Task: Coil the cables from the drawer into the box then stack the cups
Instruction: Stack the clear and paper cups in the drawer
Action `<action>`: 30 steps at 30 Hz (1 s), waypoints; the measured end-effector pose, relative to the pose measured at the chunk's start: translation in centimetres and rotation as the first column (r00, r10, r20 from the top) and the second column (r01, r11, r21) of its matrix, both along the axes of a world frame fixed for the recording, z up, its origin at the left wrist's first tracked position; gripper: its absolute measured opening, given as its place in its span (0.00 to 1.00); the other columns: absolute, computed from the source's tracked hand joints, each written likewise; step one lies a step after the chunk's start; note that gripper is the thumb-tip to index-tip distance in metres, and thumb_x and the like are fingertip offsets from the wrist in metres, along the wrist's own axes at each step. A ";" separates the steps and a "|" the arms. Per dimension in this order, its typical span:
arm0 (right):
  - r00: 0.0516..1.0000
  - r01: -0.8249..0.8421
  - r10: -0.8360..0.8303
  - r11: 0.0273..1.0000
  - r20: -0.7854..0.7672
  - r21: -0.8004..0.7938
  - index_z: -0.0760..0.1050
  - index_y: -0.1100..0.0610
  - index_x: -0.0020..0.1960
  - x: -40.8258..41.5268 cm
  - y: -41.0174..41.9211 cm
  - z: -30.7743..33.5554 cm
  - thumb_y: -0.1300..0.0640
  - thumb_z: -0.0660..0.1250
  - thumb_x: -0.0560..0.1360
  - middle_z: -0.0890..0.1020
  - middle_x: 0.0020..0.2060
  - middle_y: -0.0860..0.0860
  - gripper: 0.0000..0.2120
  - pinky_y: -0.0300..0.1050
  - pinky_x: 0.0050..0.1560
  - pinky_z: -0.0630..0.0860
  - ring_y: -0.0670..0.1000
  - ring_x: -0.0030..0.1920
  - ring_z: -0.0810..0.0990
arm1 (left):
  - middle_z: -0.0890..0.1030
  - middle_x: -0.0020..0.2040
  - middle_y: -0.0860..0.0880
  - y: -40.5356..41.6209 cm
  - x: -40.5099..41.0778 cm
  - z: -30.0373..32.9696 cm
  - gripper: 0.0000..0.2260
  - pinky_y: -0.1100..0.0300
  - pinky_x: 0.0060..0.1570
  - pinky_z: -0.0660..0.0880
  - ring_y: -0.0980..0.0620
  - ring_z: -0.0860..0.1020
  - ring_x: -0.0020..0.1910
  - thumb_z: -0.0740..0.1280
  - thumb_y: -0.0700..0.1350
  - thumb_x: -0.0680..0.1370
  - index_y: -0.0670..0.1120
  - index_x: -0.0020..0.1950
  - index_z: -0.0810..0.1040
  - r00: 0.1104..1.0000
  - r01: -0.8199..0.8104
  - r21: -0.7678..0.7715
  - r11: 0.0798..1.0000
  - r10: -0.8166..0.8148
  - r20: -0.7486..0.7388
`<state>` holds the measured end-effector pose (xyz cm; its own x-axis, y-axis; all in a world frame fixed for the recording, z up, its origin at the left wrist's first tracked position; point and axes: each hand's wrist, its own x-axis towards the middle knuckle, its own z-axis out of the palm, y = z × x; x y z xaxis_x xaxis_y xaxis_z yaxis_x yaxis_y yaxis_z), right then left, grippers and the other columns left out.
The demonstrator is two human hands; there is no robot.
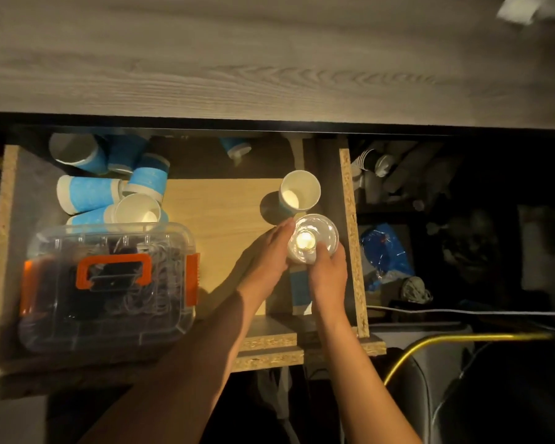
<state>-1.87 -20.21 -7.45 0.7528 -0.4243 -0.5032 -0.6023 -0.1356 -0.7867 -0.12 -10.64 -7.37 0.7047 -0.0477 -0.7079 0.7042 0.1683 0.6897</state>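
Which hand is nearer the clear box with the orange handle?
Left. The left hand grips the cup stack on the side facing the clear box; the right hand holds the stack's far side.

Eight blue paper cups (87, 192), one clear box (109, 283), two hands (269, 251).

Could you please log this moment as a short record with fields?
setting: open drawer under a wooden desktop
left hand: holds the side of the cup stack
right hand: grips the same stack from the near side
stack: blue and white, upright
single cup: upright, just beyond the stack
loose cups: lying jumbled at the drawer's far left
box: clear, orange handle and latches, lid on, coiled cables inside
stage: cables boxed, cup stacking under way
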 end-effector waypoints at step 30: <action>0.777 -0.408 0.360 0.913 -0.516 0.024 0.71 0.57 0.63 -2.0 -1.6 -0.3 0.52 0.74 0.69 0.80 0.53 0.52 0.25 0.53 0.56 0.79 0.52 0.52 0.80 | 0.75 0.66 0.43 0.0 -3.8 1.0 0.28 0.45 0.67 0.71 0.44 0.74 0.61 0.47 0.64 0.83 0.48 0.71 0.71 0.929 0.107 0.012 0.994 -0.096 -0.358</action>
